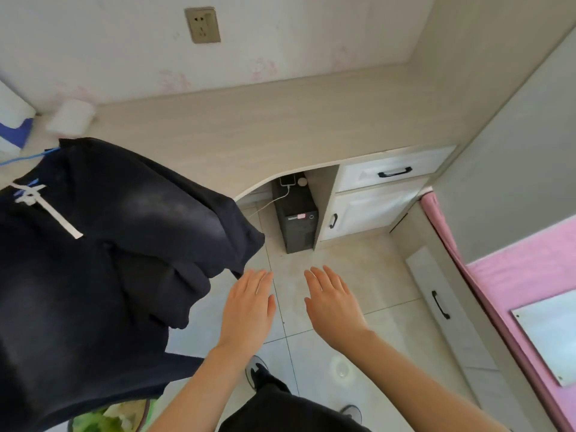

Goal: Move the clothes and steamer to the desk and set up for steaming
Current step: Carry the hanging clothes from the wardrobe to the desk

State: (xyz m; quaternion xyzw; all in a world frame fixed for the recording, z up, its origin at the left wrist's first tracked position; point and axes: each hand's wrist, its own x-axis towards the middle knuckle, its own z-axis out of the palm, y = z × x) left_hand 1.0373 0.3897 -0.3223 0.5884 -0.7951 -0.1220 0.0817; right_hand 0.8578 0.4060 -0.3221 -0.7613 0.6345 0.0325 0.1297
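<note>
dark clothes [103, 244] draped over desk [280, 126] edge at left; left hand [249, 310] and right hand [333, 307] flat, fingers straight, apart, holding nothing, over tiled floor [343, 275]

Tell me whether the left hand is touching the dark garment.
Cannot tell. Head view: the left hand sits right beside the dark garment at its hanging corner; neither gap nor contact shows plainly.
</note>
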